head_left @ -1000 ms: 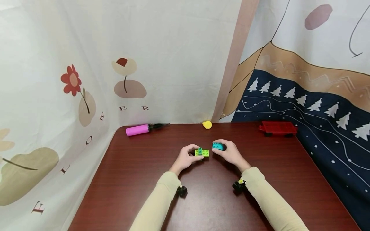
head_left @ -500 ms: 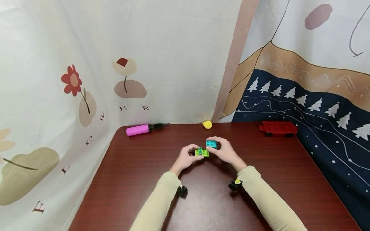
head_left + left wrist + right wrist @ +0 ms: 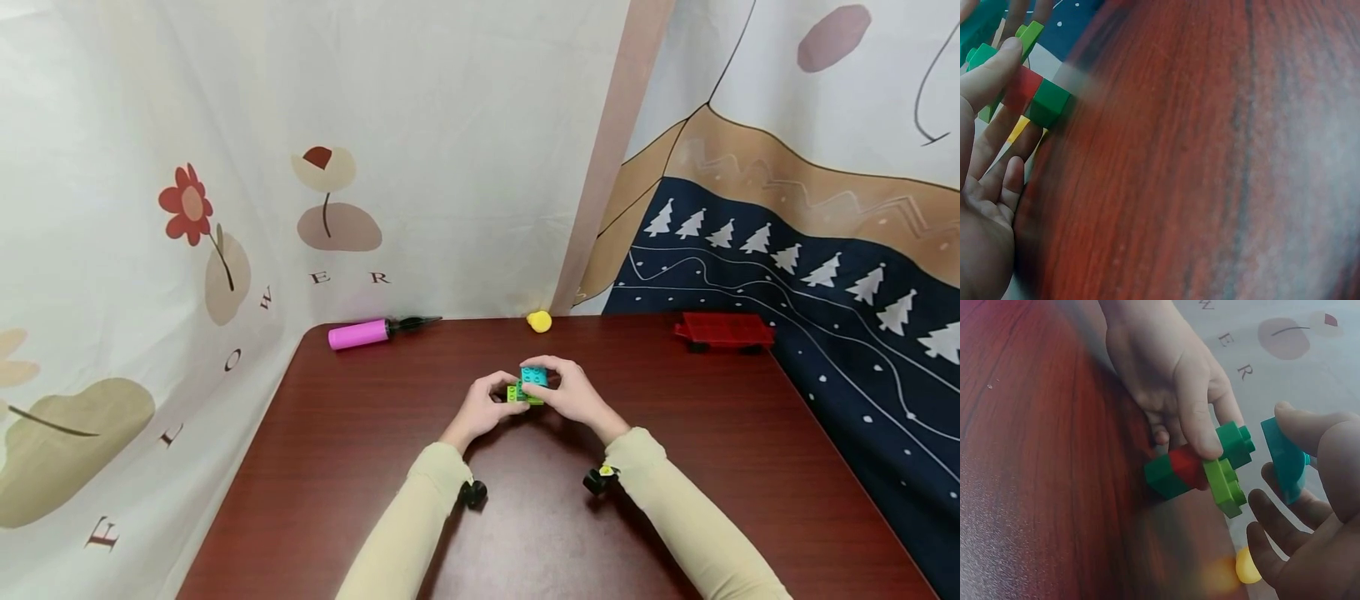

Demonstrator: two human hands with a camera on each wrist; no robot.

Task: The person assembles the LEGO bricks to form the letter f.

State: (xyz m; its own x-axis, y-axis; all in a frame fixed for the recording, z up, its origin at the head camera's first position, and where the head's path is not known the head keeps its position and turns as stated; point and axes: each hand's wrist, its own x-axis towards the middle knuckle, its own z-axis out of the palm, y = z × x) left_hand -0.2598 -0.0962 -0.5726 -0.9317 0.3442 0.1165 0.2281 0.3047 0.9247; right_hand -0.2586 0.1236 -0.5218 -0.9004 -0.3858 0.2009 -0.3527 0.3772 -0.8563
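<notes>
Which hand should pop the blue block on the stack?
Probably the right hand: it pinches the blue block just above the stack, with a small gap between. The left hand grips the stack, so it seems better for steadying.

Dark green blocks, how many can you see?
2: the bottom dark green block, under the red block in the left hand, and the top dark green block, on the lime block. The hand might hide more.

Right hand (image 3: 576,396) pinching teal block (image 3: 534,376), tabletop (image 3: 534,533)
</notes>
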